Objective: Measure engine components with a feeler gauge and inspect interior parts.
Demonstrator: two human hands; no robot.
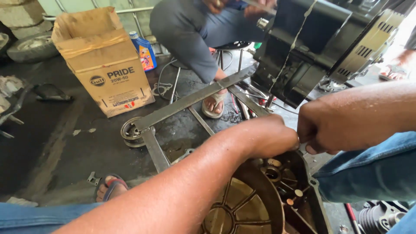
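my left hand (pixel 268 136) is curled shut, knuckles up, pressed against my right hand (pixel 323 130), which is also closed in a fist; something small seems pinched between them, but i cannot tell what it is. both hands sit right over the far rim of the engine cover (pixel 260 203), a dark greasy casing with ribs and a round spoked recess, lying just below my wrists and between my knees. beyond my hands a flat steel frame (pixel 190 102) stretches across the wet floor, with a small wheel (pixel 130 132) at its corner. further out to the left stands a cardboard box (pixel 104 65) with a blue oil bottle (pixel 145 52) behind it. above my right hand hangs a black engine block (pixel 320 47), and another person (pixel 195 34) sits behind the frame on a stool.
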